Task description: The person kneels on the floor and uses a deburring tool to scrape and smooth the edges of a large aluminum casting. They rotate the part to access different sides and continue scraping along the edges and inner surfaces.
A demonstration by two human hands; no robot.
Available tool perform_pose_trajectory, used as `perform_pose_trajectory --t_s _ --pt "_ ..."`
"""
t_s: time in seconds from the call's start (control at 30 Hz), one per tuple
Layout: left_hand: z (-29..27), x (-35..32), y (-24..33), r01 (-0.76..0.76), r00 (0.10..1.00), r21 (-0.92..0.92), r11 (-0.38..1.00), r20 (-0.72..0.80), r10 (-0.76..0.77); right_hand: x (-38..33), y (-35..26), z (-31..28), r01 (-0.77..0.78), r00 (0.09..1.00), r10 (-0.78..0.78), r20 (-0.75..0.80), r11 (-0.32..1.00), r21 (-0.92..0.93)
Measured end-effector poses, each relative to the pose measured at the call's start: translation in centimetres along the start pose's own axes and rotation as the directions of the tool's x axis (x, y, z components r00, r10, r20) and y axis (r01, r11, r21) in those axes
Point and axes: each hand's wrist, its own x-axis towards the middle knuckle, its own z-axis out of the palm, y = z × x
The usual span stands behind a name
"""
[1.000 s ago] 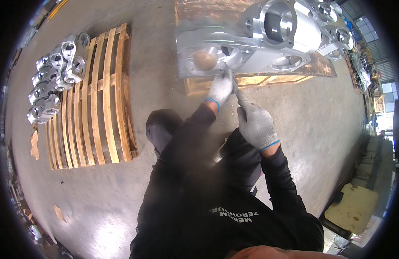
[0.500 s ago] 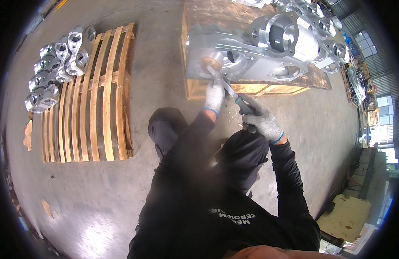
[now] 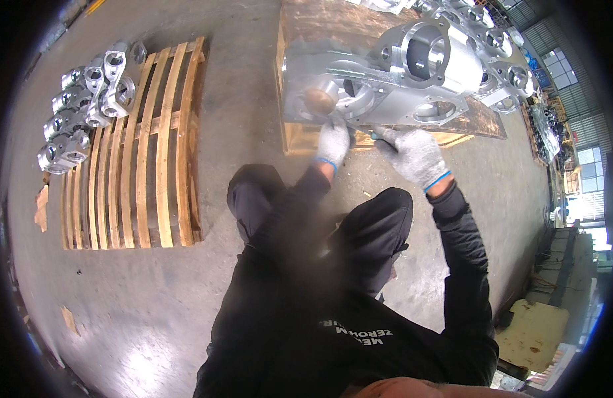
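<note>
Person's R hand [image 3: 416, 156] is curled round a slim tool [image 3: 374, 135], mostly hidden; L hand [image 3: 334, 139] has fingers bunched at the near rim of a silver casting [image 3: 399, 105], can't tell if they grip anything. Casting lies along the wooden crate's [image 3: 320, 18] near edge, by its near-L corner. Step: prob. tool work on that rim; next move calls for steady, close two-hand control.
</note>
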Motion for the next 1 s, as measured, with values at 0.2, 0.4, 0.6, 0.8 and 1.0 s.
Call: perform_pose_trajectory --t_s 0.2,0.4,0.6,0.8,1.0 --pt "1.1 0.7 -0.8 -0.098 0.995 -0.087 0.991 -0.021 0.097 0.7 0.9 -1.0 0.106 0.990 -0.116 -0.075 0.986 -0.130" --pt "2.8 1.0 -1.1 0.145 0.984 -0.294 0.945 0.139 -0.108 1.3 2.4 -1.6 0.146 0.987 -0.156 -0.027 0.963 -0.225" --pt "2.9 0.7 -1.6 -0.210 0.962 -0.231 0.950 0.124 0.243 0.9 1.9 -1.3 0.194 0.971 -0.232 -0.062 0.910 -0.365" --pt "4.5 0.4 -0.9 0.332 0.932 -0.244 0.911 0.232 -0.278 -0.7 -0.4 -1.0 0.046 0.997 -0.065 -0.046 0.941 -0.335" --pt "4.1 1.6 -2.9 0.459 0.888 -0.304 0.835 0.191 -0.418 -1.0 -0.1 -0.6 0.015 0.998 -0.025 -0.063 0.988 -0.157"
